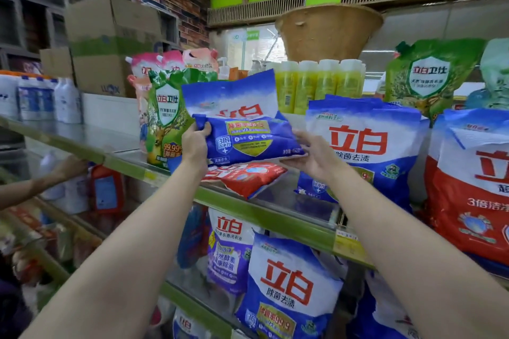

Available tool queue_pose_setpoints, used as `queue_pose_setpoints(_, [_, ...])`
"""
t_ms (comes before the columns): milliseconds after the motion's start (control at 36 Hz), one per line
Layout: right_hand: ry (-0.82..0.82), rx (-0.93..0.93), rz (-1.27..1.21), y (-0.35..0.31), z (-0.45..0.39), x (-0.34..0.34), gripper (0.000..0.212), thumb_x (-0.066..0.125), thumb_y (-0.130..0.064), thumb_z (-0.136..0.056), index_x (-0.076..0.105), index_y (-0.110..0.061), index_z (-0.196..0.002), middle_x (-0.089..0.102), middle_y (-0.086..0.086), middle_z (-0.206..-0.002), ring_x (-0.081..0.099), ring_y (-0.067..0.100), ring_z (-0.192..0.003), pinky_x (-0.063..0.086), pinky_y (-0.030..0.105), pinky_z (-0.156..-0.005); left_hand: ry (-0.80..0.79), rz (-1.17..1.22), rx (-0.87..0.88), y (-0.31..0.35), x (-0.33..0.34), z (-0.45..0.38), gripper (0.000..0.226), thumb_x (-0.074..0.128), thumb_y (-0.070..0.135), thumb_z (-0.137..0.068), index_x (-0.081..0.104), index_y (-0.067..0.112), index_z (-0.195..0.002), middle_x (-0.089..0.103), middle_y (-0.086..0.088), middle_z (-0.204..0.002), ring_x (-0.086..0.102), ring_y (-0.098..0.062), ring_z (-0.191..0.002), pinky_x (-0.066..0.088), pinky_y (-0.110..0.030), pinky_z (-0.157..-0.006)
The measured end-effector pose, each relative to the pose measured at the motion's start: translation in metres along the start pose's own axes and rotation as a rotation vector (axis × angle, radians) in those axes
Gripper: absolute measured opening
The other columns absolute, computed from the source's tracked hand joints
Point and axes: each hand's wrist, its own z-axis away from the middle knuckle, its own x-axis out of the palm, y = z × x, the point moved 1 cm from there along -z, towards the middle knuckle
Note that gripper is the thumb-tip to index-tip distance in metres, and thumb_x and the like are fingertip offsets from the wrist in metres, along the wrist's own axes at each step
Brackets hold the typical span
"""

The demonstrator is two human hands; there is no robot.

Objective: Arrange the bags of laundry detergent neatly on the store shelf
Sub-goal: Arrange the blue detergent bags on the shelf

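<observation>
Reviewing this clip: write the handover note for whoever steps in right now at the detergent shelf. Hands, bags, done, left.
Left hand grips the left end of the blue bag; right hand supports its right end from below, fingers fairly straight.
The blue bag is held in the air, bent, above a red bag lying flat on the shelf.
Done: a large blue bag and a red-and-white bag stand upright to the right; a green pouch stands to the left.
Left: set the held bag in the gap, and probably stand up the flat red bag.
</observation>
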Motion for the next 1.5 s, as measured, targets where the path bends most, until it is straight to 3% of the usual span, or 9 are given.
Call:
queue_pose_setpoints(167, [-0.014,0.065,0.245,-0.014,0.018,-0.013,0.016,0.069,-0.023,-0.084,0.062,-0.015,-0.097,0.075,0.001,-0.076,0.071,0.012,-0.063,0.058,0.025,-0.053,-0.201,-0.081,0.027,0.011,0.025,0.009,0.015,0.048,0.01,-0.097,0.057,0.015,-0.086,0.063,-0.008,-0.082,0.061,-0.025,-0.066,0.051,-0.035,-0.066])
queue_pose_setpoints(333, [0.126,0.077,0.274,-0.022,0.042,-0.054,0.032,0.072,-0.004,-0.078,0.064,-0.013,-0.108,0.072,0.01,-0.104,0.07,0.025,-0.09,0.057,0.04,-0.081,-0.355,-0.154,-0.03,-0.011,0.067,0.027,0.018,0.053,0.003,-0.093,0.059,0.01,-0.077,0.067,0.006,-0.054,0.063,-0.006,-0.045,0.053,-0.022,-0.047])
queue_pose_setpoints(556, [0.407,0.037,0.508,-0.024,0.089,-0.087,0.033,0.071,0.013,-0.07,0.065,-0.011,-0.09,0.07,0.009,-0.099,0.066,0.022,-0.08,0.055,0.032,-0.069,-0.459,-0.344,-0.108,-0.065,0.11,0.04,0.016,0.057,-0.004,-0.087,0.059,0.005,-0.1,0.066,-0.011,-0.089,0.063,-0.028,-0.092,0.056,-0.036,-0.079])
queue_pose_setpoints(667, [0.484,0.133,0.561,-0.017,0.091,-0.093,0.045,0.077,0.007,-0.068,0.064,-0.005,-0.11,0.068,0.012,-0.108,0.064,0.03,-0.099,0.054,0.036,-0.077,-0.408,-0.497,-0.15,-0.081,0.12,0.04,0.009,0.067,0.006,-0.082,0.061,0.011,-0.085,0.067,-0.019,-0.107,0.065,-0.033,-0.099,0.052,-0.045,-0.09])
queue_pose_setpoints(806, [0.492,0.135,0.685,-0.007,0.096,-0.092,0.051,0.078,0.002,-0.07,0.06,-0.008,-0.116,0.061,0.01,-0.122,0.055,0.026,-0.116,0.042,0.04,-0.104,-0.419,-0.657,-0.059,-0.08,0.129,0.052,0.027,0.062,0.009,-0.087,0.061,-0.003,-0.111,0.064,-0.019,-0.115,0.061,-0.033,-0.105,0.05,-0.037,-0.087])
queue_pose_setpoints(889, [0.584,0.168,0.803,-0.001,0.087,-0.1,0.09,0.089,-0.022,-0.047,0.049,-0.012,-0.127,0.05,0.011,-0.134,0.05,0.027,-0.121,0.043,0.046,-0.104,-0.389,-0.813,0.035,-0.078,0.127,0.058,0.032,0.06,0.017,-0.089,0.06,-0.001,-0.116,0.062,-0.021,-0.12,0.058,-0.036,-0.11,0.046,-0.038,-0.087])
queue_pose_setpoints(1083, [0.8,0.317,1.159,-0.012,0.113,-0.094,0.126,0.081,-0.057,-0.059,0.012,0.004,-0.144,0.031,0.02,-0.148,0.034,0.034,-0.136,0.032,0.041,-0.112,-0.361,-0.983,0.126,-0.064,0.114,0.067,0.045,0.068,0.026,-0.084,0.059,-0.007,-0.112,0.058,-0.024,-0.119,0.056,-0.039,-0.11,0.05,-0.042,-0.09])
queue_pose_setpoints(1389, [0.849,0.186,1.372,-0.016,0.115,-0.067,0.095,0.081,-0.037,-0.07,0.026,-0.001,-0.139,0.038,0.018,-0.14,0.042,0.034,-0.129,0.044,0.044,-0.096,-0.363,-1.363,0.266,-0.034,0.088,0.091,0.045,0.06,0.025,-0.083,0.047,0.004,-0.121,0.051,-0.021,-0.123,0.048,-0.038,-0.117,0.042,-0.042,-0.095])
queue_pose_setpoints(1500, [0.858,0.021,1.503,-0.016,0.121,-0.064,0.057,0.063,-0.023,-0.09,0.033,-0.004,-0.135,0.042,0.016,-0.136,0.045,0.032,-0.124,0.047,0.041,-0.088,-0.327,-1.472,0.327,-0.026,0.079,0.103,0.049,0.062,0.029,-0.082,0.045,0.008,-0.122,0.049,-0.018,-0.126,0.045,-0.036,-0.12,0.038,-0.043,-0.097])
